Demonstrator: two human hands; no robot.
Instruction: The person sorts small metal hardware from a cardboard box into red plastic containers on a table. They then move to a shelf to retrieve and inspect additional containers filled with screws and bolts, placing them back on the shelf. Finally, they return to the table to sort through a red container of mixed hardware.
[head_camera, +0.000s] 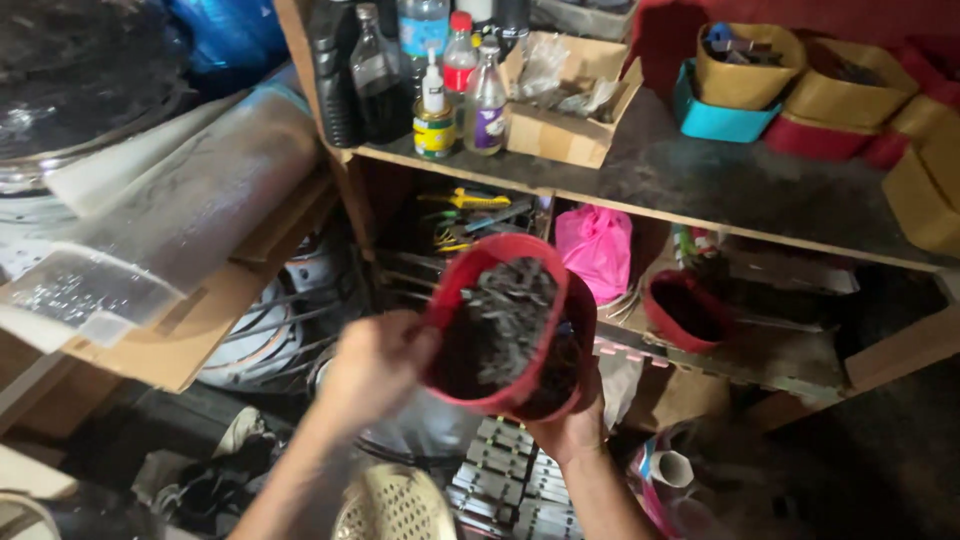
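We hold a red bowl (500, 330) full of small dark metal bits (505, 315) in front of the shelf (700, 180). Our left hand (375, 365) grips its near rim, fingers clenched on it. Our right hand (570, 425) cups it from below so it stays steady. Another red bowl (685, 310) sits on the lower shelf to the right. Bottles (440, 80) stand far up.

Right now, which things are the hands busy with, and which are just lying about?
In use:
left hand
right hand
two nested round red plastic tubs
dark metal bits inside

Lying about:
another red tub on the shelf
pink plastic bag
bottles
cardboard box
yellow plastic bins
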